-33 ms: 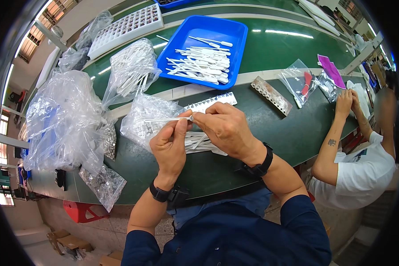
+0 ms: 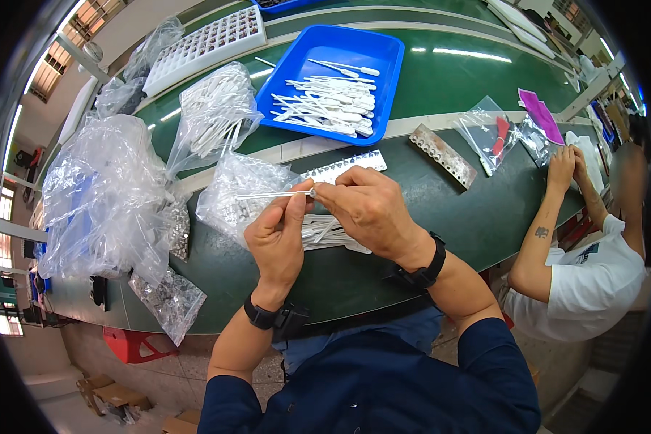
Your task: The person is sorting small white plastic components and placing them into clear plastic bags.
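Near the middle of the frame, the left hand (image 2: 276, 242) pinches a long, thin white stick (image 2: 264, 195) between thumb and fingertips, the stick lying nearly level with its free end pointing to the left of the frame. The right hand (image 2: 372, 210) meets its right end, thumb and fingers drawn narrowly together beside a tiny silvery piece (image 2: 312, 193); whether they grip that piece cannot be told. Below and between the hands, a loose pile of white plastic sticks (image 2: 329, 233) lies on the dark green tabletop (image 2: 477, 217). Just behind the right hand sits a white strip with a row of holes (image 2: 347, 166), partly covered by it, and left of that rests a crumpled clear plastic bag of small pale pieces (image 2: 231, 188). Toward the upper centre, a blue rectangular plastic tray (image 2: 394, 61) holds many white sticks with wider ends. A rust-marked metal block with a row of holes (image 2: 443, 155) lies right of centre.
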Motion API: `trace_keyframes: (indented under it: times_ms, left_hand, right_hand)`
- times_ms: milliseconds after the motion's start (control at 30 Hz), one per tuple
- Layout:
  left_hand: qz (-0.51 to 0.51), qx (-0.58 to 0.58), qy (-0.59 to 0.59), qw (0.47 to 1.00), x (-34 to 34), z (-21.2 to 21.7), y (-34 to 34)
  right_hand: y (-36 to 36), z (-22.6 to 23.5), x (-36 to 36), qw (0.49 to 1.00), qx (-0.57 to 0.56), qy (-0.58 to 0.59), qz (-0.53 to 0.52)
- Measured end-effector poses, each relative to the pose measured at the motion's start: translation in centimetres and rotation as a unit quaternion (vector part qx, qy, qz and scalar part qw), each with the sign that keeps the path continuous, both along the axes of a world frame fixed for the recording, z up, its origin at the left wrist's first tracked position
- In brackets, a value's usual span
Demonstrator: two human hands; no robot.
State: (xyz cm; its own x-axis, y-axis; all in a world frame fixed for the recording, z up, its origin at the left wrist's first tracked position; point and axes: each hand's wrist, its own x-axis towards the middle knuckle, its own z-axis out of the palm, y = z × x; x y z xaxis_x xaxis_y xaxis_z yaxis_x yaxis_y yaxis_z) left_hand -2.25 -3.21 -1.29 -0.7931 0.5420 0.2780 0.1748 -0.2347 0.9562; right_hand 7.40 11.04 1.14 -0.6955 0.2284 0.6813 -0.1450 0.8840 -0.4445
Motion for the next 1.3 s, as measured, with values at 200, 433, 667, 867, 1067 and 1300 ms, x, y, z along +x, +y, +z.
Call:
trace_keyframes:
  times_ms: [200,433,667,867,1067,1300]
  left_hand:
    - [0.003,0.006,0.041,0.999,-0.1,-0.2,0.0]
    - [-0.010,0.012,0.037,0.999,0.0,-0.1,-0.1]
    - [-0.033,0.050,-0.015,0.998,0.0,0.1,-0.2]
    - [-0.042,0.071,-0.097,0.992,-0.6,0.1,-0.2]
    - [-0.040,0.061,-0.148,0.986,-0.8,0.3,-0.2]
    - [-0.041,0.073,-0.127,0.988,-0.4,0.2,0.1]
  right_hand:
    - [0.1,0.0,0.1,0.999,-0.039,-0.014,0.013]
    - [0.7,0.5,0.3,0.986,-0.157,-0.048,0.036]
    - [0.8,1.4,0.5,0.926,-0.350,-0.124,0.064]
    - [0.2,0.8,0.1,0.958,-0.266,-0.090,0.061]
    - [-0.3,0.3,-0.4,0.996,-0.070,0.012,0.049]
    - [-0.2,0.3,-0.1,0.997,-0.066,-0.001,0.044]
